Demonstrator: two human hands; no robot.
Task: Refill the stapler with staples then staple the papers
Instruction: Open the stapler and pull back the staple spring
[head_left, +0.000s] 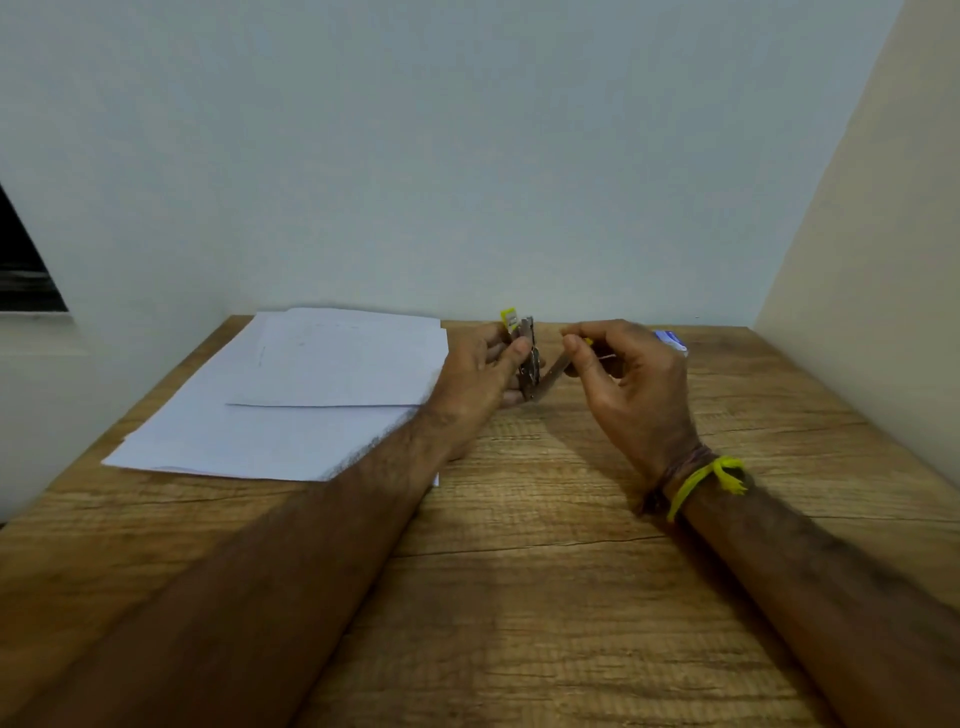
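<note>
staples are my worry, i think: the stapler (527, 358) is hinged open above the table (519, 519) near its far edge, and a slip of the right hand (623, 374) could drop or jam the strip, which is too small for me to make out; my left hand (483, 371) grips the upright body, thumb curled across it, while the right fingertips (571, 343) pinch at the swung-out arm; the papers (291, 395) lie just left, under my left forearm.

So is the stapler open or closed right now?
Open. The stapler, gripped in the left hand, has one metal arm swung out toward the right hand, which pinches its end.
</note>
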